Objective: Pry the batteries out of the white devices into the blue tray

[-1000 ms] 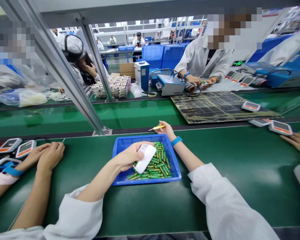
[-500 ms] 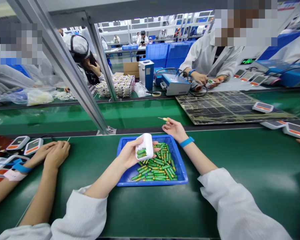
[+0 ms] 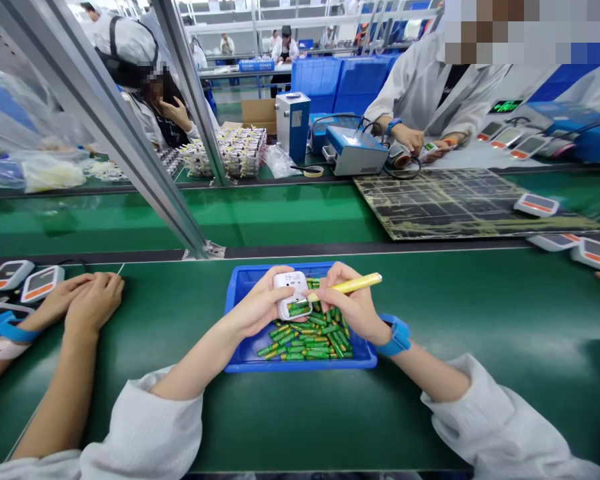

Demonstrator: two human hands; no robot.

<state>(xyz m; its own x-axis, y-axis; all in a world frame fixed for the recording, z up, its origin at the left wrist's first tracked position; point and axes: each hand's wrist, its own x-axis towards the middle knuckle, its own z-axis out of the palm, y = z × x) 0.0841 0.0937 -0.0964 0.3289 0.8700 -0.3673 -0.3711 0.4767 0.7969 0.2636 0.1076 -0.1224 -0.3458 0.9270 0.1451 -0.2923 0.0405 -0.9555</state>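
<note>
My left hand [image 3: 261,301] is closed around a white plastic device [image 3: 294,283], its back turned up and green batteries showing in its lower compartment. In my right hand [image 3: 347,303] is a slim tool with a yellow handle [image 3: 356,283], gripped like a pen. Its tip is at the device, by the batteries; whether it touches them I cannot tell. Below both hands lies a blue tray [image 3: 303,366] with many loose green batteries [image 3: 310,343] in it. A blue band [image 3: 396,335] is round my right wrist.
At the left, another person's hands [image 3: 93,300] rest on the green table [image 3: 280,427] near several white-and-orange devices [image 3: 43,283]. A metal post [image 3: 145,180] slants up beyond the tray. A dark panel [image 3: 460,200] lies across the ledge, and a co-worker's hands [image 3: 420,143] work behind it.
My right hand has come in from beyond the tray's right side to the device, turning the tool so its tip points at it. My left hand has tilted the device's back upward.
</note>
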